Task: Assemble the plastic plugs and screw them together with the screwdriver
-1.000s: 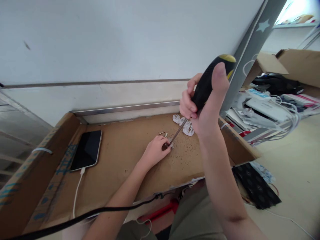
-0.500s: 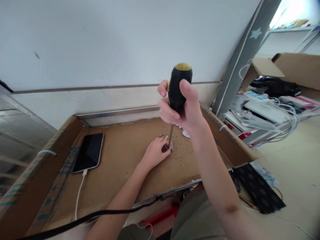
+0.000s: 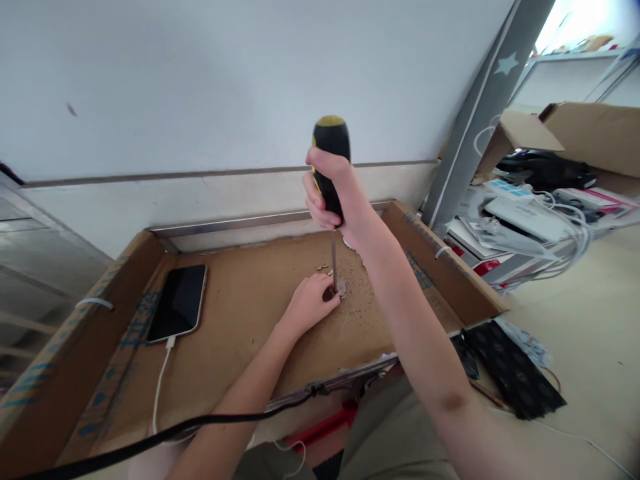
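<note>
My right hand (image 3: 346,193) is closed around the black and yellow handle of a screwdriver (image 3: 331,137). The screwdriver stands almost upright, its thin metal shaft pointing down to the cardboard. Low on the cardboard, my left hand (image 3: 311,301) has thumb and fingers curled together at the tip of the shaft. A small greyish piece (image 3: 342,288) shows beside these fingertips; its kind is too small to tell, and the fingers partly hide it. Just beyond them lie a few tiny metal pieces (image 3: 323,267). Dark specks are scattered to the right.
A shallow cardboard tray (image 3: 240,287) with raised sides forms the work surface. At its left lies a phone (image 3: 177,303) with a white cable (image 3: 161,387). A black cord (image 3: 210,419) crosses the front. Boxes and cables (image 3: 565,220) crowd a shelf at right; a white wall rises behind.
My right hand has swung left around the screwdriver, its thumb now wrapped across the handle instead of raised. The handle has shifted left and become more upright. My left hand stays in place.
</note>
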The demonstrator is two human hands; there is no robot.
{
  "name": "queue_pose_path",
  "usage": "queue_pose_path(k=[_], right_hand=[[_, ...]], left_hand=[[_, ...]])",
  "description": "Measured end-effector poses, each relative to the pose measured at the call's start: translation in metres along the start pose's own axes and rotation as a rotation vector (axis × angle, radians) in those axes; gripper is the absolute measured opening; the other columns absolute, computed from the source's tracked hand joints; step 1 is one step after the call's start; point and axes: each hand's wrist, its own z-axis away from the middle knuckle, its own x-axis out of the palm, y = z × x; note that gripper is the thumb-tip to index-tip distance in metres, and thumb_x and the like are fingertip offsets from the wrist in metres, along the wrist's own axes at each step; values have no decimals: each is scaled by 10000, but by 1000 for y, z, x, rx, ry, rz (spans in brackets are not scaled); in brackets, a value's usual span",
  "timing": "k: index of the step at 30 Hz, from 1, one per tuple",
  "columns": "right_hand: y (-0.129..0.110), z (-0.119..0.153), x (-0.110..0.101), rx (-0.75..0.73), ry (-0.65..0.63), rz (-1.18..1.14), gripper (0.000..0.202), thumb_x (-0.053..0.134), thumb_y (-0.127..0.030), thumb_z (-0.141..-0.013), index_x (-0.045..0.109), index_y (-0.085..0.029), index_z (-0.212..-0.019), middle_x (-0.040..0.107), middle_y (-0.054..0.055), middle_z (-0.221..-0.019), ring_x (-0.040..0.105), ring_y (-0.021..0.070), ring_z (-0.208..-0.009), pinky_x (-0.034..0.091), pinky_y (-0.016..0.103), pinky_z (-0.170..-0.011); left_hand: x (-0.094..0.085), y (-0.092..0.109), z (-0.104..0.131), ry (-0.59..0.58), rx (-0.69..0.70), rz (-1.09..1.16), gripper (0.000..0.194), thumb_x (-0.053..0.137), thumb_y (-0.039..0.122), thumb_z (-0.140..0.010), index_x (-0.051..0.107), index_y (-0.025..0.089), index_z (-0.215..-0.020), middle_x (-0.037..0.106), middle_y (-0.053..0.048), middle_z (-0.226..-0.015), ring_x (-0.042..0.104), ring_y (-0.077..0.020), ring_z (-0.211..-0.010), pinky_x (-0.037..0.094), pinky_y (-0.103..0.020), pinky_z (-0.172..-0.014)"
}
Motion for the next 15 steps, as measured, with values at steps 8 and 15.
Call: queue_pose_path(k=[8, 15], right_hand=[[7, 1, -21, -90, -123, -113, 425, 421, -540, -783, 281, -214, -550, 197, -55, -437, 195, 74, -345, 211, 259, -362], [-57, 27, -63, -113, -188, 568, 301, 660, -424, -716, 619, -167, -867, 566, -23, -766, 502, 43, -673, 407, 165, -577]], left_hand=[[-1, -2, 1, -1, 10, -16, 78, 552, 241, -803, 574, 192, -746, 625, -30, -794, 570, -200, -805, 437, -314, -731], [-3, -1, 2, 11, 30, -6, 48, 553, 205, -800, 585, 192, -766, 632, -34, -817, 569, -200, -838, 439, -317, -774]])
